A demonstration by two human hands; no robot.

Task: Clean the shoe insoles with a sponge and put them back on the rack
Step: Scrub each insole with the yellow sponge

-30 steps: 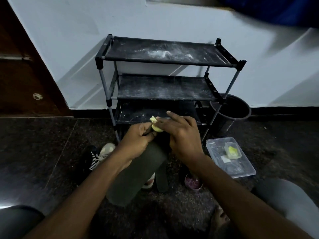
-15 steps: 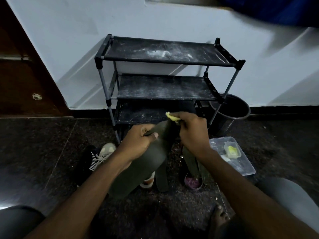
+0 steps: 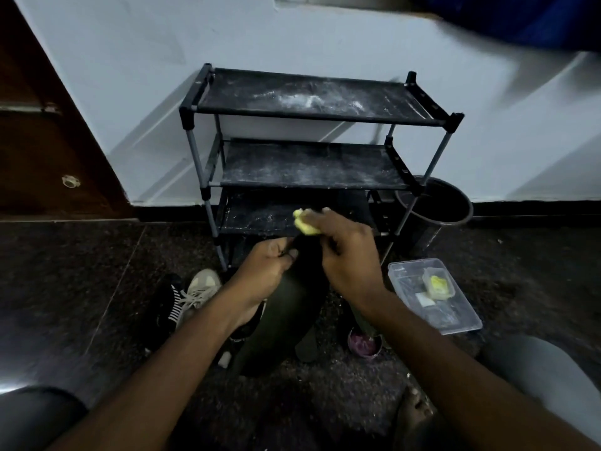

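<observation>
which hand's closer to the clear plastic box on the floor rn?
Right. The right hand, holding the sponge, sits a little left of the clear plastic box; the left hand grips the insole farther left.

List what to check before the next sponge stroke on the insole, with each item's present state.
1. Left hand has a grip on the insole near its top end: ok.
2. Right hand holds the sponge: ok.
3. Sponge is in contact with the insole: cannot tell; it sits at the top end, and the fingers hide the meeting point.
4. Insole surface is clean: cannot tell, too dark.
5. Rack shelves are fit to take the insoles back: not ok, white dust lies on the top and middle shelves.
</observation>
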